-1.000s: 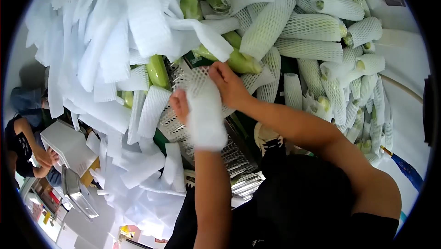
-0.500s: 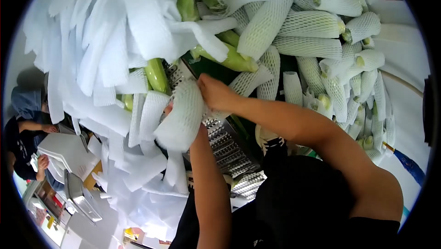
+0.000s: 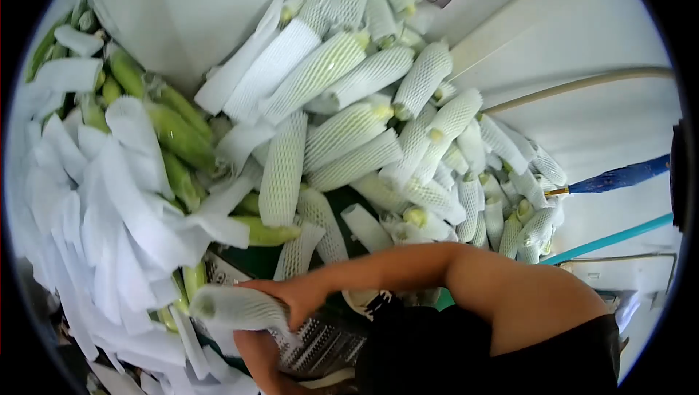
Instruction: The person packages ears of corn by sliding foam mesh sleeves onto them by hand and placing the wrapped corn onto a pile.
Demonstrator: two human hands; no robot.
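A white foam-net sleeve [image 3: 237, 309] lies across the hands at the lower centre, with a greenish end showing at its left opening. My right hand [image 3: 290, 297] is closed around the sleeve's right part, thumb on the near side. Beneath the sleeve is my left hand [image 3: 256, 348], its fingers hidden. Under both hands is a perforated metal surface [image 3: 320, 348]. Bare green vegetables [image 3: 175, 133] in clear film lie at the left, partly under loose white foam sleeves [image 3: 120, 206].
Many net-wrapped vegetables [image 3: 349, 140] are piled from the centre to the right. A blue folded umbrella [image 3: 619, 176], a tan hose [image 3: 575, 85] and a teal pole [image 3: 611, 238] are at the right. A shoe [image 3: 362, 302] shows below the pile.
The view has swung toward the right, showing more wall and pile. The sleeve now lies nearly level, with my right hand wrapped round it; my left hand has gone mostly under it.
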